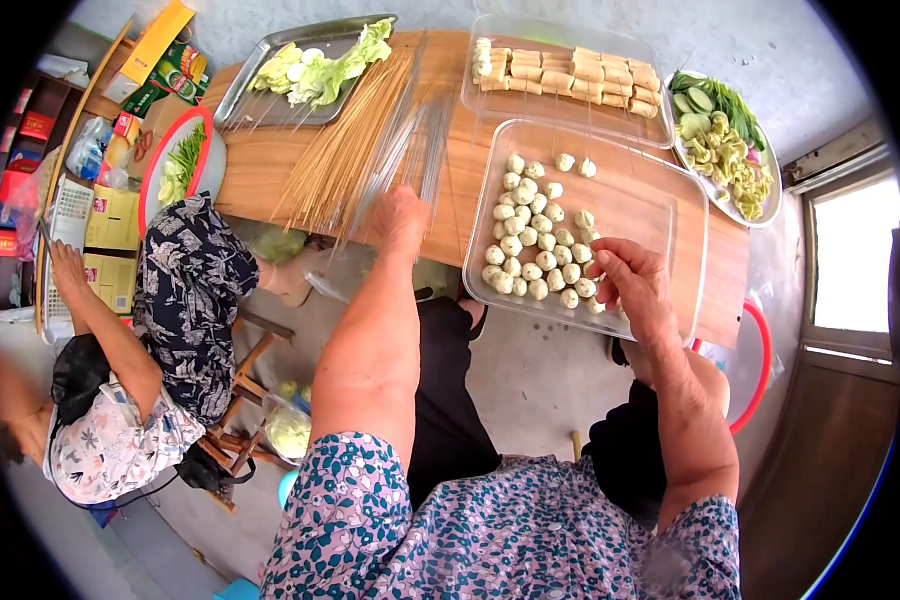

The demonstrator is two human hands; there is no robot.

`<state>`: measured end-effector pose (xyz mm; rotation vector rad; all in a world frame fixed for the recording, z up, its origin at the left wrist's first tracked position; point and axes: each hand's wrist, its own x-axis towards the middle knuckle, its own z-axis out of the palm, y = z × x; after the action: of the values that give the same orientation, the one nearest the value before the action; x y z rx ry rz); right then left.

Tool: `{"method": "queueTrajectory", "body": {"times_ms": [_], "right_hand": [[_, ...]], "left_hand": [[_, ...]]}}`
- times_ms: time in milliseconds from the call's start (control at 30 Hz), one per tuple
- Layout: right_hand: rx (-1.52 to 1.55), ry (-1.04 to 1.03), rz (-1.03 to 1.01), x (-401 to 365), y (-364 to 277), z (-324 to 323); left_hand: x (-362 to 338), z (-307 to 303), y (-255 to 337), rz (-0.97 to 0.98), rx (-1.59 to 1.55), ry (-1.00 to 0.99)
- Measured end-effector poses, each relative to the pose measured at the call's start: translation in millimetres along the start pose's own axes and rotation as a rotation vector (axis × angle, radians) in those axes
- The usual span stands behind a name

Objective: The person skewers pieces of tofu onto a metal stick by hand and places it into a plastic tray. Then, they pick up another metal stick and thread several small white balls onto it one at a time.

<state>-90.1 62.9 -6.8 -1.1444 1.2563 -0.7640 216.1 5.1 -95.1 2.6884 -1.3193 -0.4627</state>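
Many pale speckled balls [542,235] lie in a clear plastic tray [670,215] on the wooden table. At the right side of the pile is my right hand [632,285], its thumb and index finger pinched together by a ball; whether it grips one is hard to make out. My left hand [402,218] is closed at the near ends of a spread of thin metal skewers [410,150], and what its fingers hold is hidden. Left of the metal skewers lie long wooden sticks [335,150].
Behind are a metal tray [240,105] with lettuce [320,75] and a clear box with tan rolls [570,75]. A plate of greens [765,210] stands at the right. Another person [120,430] sits at the left near a red-rimmed basin [148,185].
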Motion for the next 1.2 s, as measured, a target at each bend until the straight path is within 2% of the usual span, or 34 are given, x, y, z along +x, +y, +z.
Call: {"method": "queueTrajectory", "body": {"times_ms": [200, 233, 267, 333, 367, 433, 467, 533, 633, 667, 733, 767, 833, 867, 933, 1033, 1133, 1200], "right_hand": [[-0.026, -0.033, -0.02, -2, -1, 5], [-0.033, -0.035, -0.016, -1, 0, 5], [-0.041, -0.031, -0.01, -1, 0, 6], [-0.046, -0.033, 0.01, -1, -2, 8], [-0.035, -0.056, 0.007, -1, 0, 8], [-0.023, -0.08, 0.002, -1, 1, 9], [-0.031, -0.089, 0.007, -2, 1, 9], [-0.038, -0.1, 0.007, -3, 0, 11], [-0.038, -0.099, 0.002, -2, 0, 11], [-0.028, -0.1, -0.013, -1, 0, 11], [-0.016, -0.089, -0.026, 2, 1, 10], [-0.065, -0.019, -0.125, 5, 2, 10], [-0.203, 0.113, -0.271, 10, -2, 7], [-0.205, 0.128, -0.261, 12, -6, 6], [-0.424, 0.361, -0.561, 15, -12, 1], [-0.535, 0.439, -0.604, 17, -19, -11], [-0.729, 0.453, -0.616, 16, -21, -24], [-0.733, 0.469, -0.599, 17, -20, -31]], "left_hand": [[0, -10, 5, 0.062, -0.047, -0.057], [2, -5, 2, 0.088, -0.075, 0.04], [6, -7, -3, 0.081, -0.075, 0.05], [11, -11, -6, 0.086, -0.242, -0.173], [15, -6, -12, 0.089, -0.243, -0.171], [20, 1, -22, 0.089, -0.618, -0.173], [23, 6, -25, 0.089, -0.618, -0.173], [7, -14, -18, -0.042, -1.034, -0.277], [-8, -38, -10, -0.083, -1.121, -0.331], [-13, -46, -7, -0.078, -1.119, -0.335], [-24, -57, -2, 0.008, -1.414, -0.385], [-27, -57, -1, 0.123, -1.465, -0.446], [-52, -67, 18, 0.18, -1.46, -0.538], [-68, -73, 29, 0.23, -1.457, -0.619], [-91, -71, 50, 0.335, -1.432, -0.785], [-121, -65, 76, 0.378, -1.342, -0.994], [-145, -62, 93, 0.362, -1.258, -1.125], [-150, -55, 97, 0.355, -1.25, -1.201]]}}
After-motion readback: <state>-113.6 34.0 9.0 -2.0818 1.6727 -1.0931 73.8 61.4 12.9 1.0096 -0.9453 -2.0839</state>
